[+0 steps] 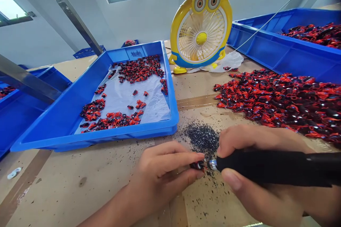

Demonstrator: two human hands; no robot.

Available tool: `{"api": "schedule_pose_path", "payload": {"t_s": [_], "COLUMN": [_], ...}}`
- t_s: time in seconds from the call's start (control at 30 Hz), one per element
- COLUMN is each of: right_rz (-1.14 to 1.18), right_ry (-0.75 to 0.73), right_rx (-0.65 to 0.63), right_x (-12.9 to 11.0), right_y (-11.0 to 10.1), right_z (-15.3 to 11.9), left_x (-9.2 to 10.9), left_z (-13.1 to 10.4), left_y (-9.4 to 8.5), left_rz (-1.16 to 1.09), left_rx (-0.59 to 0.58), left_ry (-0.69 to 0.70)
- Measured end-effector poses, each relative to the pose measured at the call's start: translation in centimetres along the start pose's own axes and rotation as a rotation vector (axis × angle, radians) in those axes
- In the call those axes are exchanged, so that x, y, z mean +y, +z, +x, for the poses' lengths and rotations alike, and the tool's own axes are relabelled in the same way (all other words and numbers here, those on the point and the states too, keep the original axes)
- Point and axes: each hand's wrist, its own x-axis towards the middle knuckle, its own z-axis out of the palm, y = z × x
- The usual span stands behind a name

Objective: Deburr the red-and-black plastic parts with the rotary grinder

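Observation:
Between the thumb and fingers of my left hand (170, 175) is a small black-and-red part (197, 165), mostly covered by the fingertips. My right hand (266, 191) grips a black handheld rotary tool (261, 167) with a silver collar. The tool's tip points left and meets the part, or comes very close to it; I cannot tell which. Just beyond the hands lies a heap of fine black shavings (203, 137). A large pile of similar black-and-red parts (282, 101) spreads over the table behind my right hand.
A blue tray (106, 138) with a white liner holds scattered parts at the left. Behind it stands a yellow fan (174, 39). Another blue bin (271, 48) with more parts is at the back right. Metal bars (71, 14) cross the left side. A white ring-like piece (14, 173) lies near the left edge.

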Motion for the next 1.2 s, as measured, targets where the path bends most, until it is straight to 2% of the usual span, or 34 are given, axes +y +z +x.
{"api": "schedule_pose_path", "payload": {"t_s": [0.37,0.6,0.7,0.87,0.97,1.2], "right_rz": [0.068,0.037,0.025,0.055,0.101,0.136], "right_ry": [0.030,-0.005,0.019,0.034,0.050,0.054], "right_rx": [-0.026,0.042,0.045,0.078,0.097,-0.014], "right_x": [-1.0,0.0,0.1,-0.1,-0.1,0.3], "right_y": [0.1,0.4,0.1,-1.0,-1.6,-2.4], "right_z": [0.8,0.7,0.7,0.7,0.7,0.3], "left_x": [-0.1,0.1,0.2,0.4,0.6,0.6], "left_z": [0.1,0.1,0.3,0.7,0.7,0.8], "left_y": [-0.1,-0.3,-0.3,-0.3,-0.3,-0.2], "left_rz": [-0.011,0.014,-0.001,0.033,0.037,0.063], "left_rx": [0.009,0.016,0.013,0.108,0.121,0.134], "left_ry": [-0.009,0.002,-0.003,-0.004,-0.014,0.012]}}
